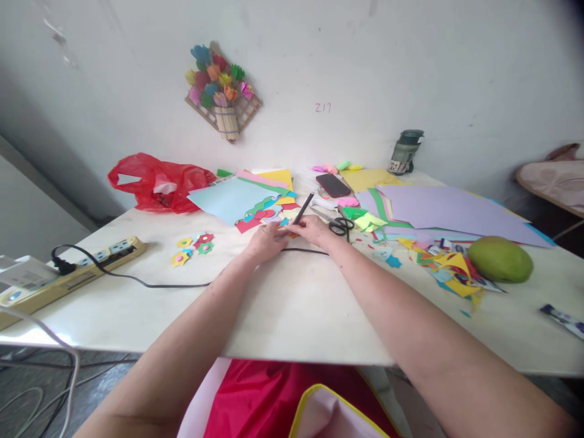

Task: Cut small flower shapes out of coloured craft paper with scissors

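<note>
Right hand (pixel 314 231) clasps a slim black pen (pixel 303 208); left hand (pixel 270 241), grip unclear; a wrist snagging the thin black cable (pixel 173 285) could jolt both

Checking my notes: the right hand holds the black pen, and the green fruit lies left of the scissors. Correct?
The side is wrong: in the head view, the green fruit lies right of the scissors. The right hand holds the black pen.
</note>
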The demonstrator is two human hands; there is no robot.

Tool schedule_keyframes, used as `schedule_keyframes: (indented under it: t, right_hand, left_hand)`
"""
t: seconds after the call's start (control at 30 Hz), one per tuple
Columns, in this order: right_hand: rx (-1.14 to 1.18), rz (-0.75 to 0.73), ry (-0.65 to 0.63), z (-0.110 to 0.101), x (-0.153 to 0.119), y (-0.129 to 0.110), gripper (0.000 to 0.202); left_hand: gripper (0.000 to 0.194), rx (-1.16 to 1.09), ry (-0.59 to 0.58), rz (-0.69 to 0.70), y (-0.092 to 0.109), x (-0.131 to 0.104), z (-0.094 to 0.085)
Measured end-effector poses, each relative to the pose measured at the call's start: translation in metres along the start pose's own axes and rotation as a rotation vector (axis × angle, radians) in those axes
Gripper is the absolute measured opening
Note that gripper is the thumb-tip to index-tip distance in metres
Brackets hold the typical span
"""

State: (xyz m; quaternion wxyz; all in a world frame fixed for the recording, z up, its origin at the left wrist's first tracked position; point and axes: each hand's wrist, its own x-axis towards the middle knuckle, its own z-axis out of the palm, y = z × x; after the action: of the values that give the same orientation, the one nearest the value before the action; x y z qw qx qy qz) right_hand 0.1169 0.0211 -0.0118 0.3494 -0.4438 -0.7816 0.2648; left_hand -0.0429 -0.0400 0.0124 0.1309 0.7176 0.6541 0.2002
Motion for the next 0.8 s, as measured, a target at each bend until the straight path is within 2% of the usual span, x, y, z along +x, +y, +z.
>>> schedule_keyframes:
  t: [0.8]
  right_hand:
    - [-0.049,0.005,0.018,0.0001,0.0003,-0.0016,0.024]
  left_hand:
    - [0.057,-0.007,0.010,-0.004,0.0023,-0.0010,-0.0012]
